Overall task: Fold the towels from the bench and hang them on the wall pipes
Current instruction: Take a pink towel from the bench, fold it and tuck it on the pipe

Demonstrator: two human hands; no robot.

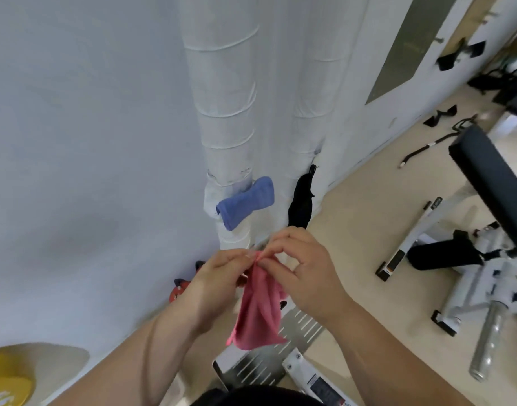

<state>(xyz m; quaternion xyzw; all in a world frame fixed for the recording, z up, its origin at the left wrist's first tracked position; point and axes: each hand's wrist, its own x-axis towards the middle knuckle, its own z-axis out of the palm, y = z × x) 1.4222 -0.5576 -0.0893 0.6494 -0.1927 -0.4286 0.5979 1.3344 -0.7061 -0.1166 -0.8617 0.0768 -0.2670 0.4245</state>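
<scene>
A pink towel (258,312) hangs down in loose folds from both of my hands. My left hand (219,279) and my right hand (298,265) pinch its top edge close together, fingertips almost touching. Behind them two white wrapped wall pipes (225,118) run up the wall. A folded blue towel (245,202) hangs on the left pipe, above my hands. A black cloth (301,205) hangs by the right pipe (310,112).
A weight bench with a black pad (491,174) and white frame (471,288) stands on the right. A perforated metal plate (269,356) lies below my hands. Black handles and a bar (427,148) lie on the beige floor. Red weight plates (178,291) sit by the wall, a yellow object (8,379) at bottom left.
</scene>
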